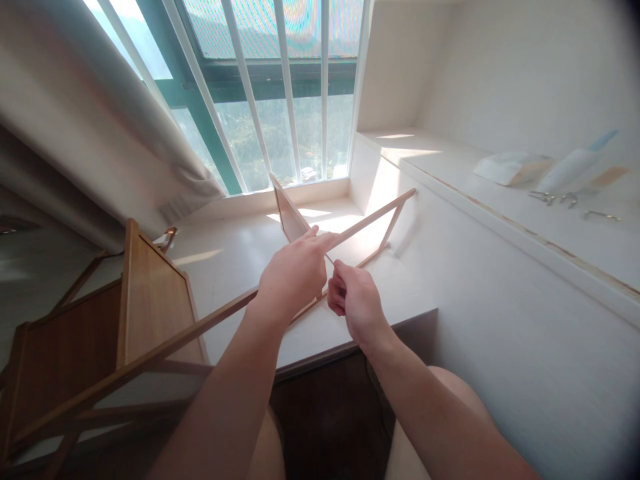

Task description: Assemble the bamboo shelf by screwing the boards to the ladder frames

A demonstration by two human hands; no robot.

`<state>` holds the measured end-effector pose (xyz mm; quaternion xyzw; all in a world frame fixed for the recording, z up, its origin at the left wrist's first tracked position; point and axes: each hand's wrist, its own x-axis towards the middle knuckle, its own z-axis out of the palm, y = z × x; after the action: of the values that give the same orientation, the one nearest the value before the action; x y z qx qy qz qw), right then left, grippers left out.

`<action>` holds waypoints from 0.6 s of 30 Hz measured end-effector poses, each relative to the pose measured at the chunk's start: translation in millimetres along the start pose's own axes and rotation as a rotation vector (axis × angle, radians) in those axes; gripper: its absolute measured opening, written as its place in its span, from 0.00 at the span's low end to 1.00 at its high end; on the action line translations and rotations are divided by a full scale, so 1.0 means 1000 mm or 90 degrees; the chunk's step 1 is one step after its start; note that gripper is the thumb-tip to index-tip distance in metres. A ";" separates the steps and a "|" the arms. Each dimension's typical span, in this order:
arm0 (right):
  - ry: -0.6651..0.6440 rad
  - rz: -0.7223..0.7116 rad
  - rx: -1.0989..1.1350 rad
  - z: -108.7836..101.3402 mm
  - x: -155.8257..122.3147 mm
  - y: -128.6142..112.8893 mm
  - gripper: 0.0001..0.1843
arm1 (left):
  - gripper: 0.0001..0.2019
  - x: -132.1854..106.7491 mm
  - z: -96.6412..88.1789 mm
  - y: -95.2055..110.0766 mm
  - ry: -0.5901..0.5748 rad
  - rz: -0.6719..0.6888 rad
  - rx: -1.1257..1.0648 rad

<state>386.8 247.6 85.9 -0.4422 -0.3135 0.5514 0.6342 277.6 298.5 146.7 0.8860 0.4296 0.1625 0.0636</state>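
My left hand [295, 273] is closed round a long wooden rail [373, 217] of a light wooden shelf frame, with the forefinger lying along the rail. Just below it, my right hand [353, 299] is closed in a pinch on a thin tool I cannot make out, its tip at the joint where the rail meets a slanting wooden shelf board [290, 217]. The frame lies tilted over the white window ledge [235, 260]. A second wooden panel [150, 300] of the frame stands at the left.
A barred window [280, 93] and a pale curtain [75, 127] are behind the ledge. On the raised white shelf [500, 200] at the right lie a packet [510, 168], a tube and several metal hooks [550, 197]. My bare knees are below.
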 end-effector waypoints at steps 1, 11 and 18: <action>0.009 -0.016 -0.047 -0.001 0.000 0.001 0.26 | 0.24 0.000 0.000 0.000 0.000 -0.007 0.003; 0.013 -0.193 -0.490 -0.015 -0.003 -0.005 0.29 | 0.23 0.001 -0.001 0.000 -0.004 -0.012 -0.005; 0.043 -0.302 -0.835 -0.017 -0.004 -0.012 0.23 | 0.23 0.000 -0.001 0.001 0.000 -0.004 -0.002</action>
<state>405.6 240.2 90.1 -0.6707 -0.6496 0.0809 0.3488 278.2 298.1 147.7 0.8846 0.4321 0.1631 0.0651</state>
